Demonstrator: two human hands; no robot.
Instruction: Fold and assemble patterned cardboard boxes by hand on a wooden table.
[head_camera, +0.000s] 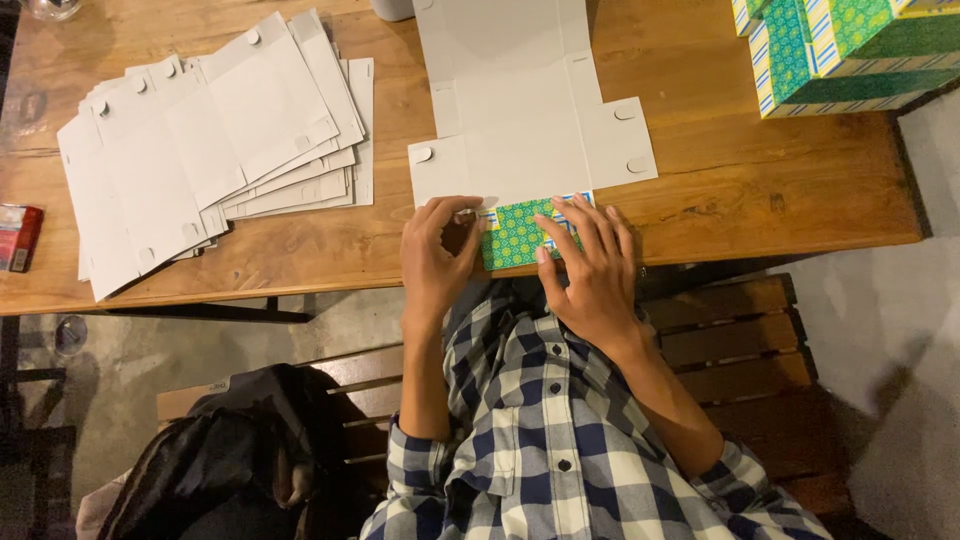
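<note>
Head view: an unfolded box blank (520, 120) lies at the counter's (760, 190) near edge, long axis running away from the person. Both hands, left (437, 255) and right (590, 265), press its green patterned flap (515, 235) with spread fingers, gripping nothing.

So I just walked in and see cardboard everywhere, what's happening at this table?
A person in a checked shirt sits on a bench at a wooden table, working on a flat cardboard box blank. Both hands press on its near flap, which is folded over to show a green patterned side: left hand at the flap's left end, right hand across its right part. A fanned pile of unfolded blanks lies to the left, and finished green boxes stand at the far right.
</note>
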